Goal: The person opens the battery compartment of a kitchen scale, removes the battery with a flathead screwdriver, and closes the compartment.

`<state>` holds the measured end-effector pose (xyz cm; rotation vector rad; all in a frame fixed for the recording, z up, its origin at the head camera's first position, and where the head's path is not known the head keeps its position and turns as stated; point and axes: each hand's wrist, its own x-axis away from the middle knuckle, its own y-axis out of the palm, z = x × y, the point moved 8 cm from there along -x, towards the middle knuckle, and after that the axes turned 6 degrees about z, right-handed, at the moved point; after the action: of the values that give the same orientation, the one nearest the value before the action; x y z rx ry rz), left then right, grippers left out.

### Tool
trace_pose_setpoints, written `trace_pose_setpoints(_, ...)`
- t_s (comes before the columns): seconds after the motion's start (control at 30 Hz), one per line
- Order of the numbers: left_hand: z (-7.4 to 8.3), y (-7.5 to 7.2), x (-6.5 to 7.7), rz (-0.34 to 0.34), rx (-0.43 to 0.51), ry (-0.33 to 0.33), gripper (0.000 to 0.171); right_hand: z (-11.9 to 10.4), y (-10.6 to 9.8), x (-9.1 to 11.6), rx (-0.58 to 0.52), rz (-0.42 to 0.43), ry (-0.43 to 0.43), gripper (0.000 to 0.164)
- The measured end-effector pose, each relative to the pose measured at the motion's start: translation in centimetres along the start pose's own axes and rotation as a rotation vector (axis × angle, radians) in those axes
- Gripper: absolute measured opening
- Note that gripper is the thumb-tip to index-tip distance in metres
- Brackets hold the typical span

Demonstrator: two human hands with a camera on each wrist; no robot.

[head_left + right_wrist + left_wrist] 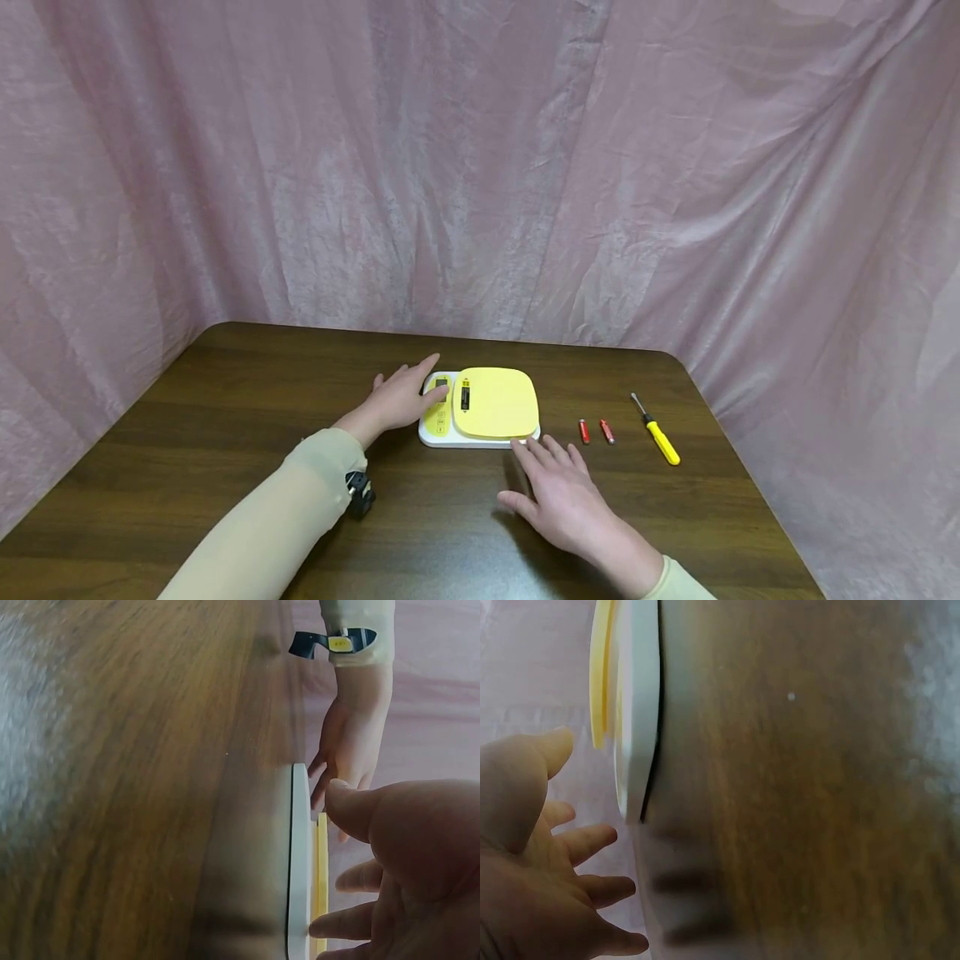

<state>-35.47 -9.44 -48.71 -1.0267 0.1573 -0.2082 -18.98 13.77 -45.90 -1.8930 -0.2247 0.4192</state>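
Observation:
A yellow and white kitchen scale (497,404) lies flat on the table, its display and buttons on the left side. My left hand (401,398) is at its left end, fingers spread, the thumb over the display area. In the left wrist view that hand (547,855) is spread beside the scale's white base (641,697) and grips nothing. My right hand (558,496) is at the scale's near right corner with fingers extended. The right wrist view has the right hand (412,862) next to the scale's edge (298,862); whether the fingertips touch it I cannot tell.
Two small red batteries, one battery (584,431) nearer the scale and another battery (607,431) beside it, lie to its right. Farther right is a screwdriver (660,437) with a yellow handle. A pink curtain (450,167) hangs behind the brown wooden table (247,392).

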Motion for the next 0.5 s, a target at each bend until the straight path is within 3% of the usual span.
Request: trace_pose_setpoints(0.5, 0.3, 1.2, -0.4, -0.015, 0.010, 0.002, 0.076, -0.2, 0.1, 0.7, 0.002, 0.007, -0.019, 0.074)
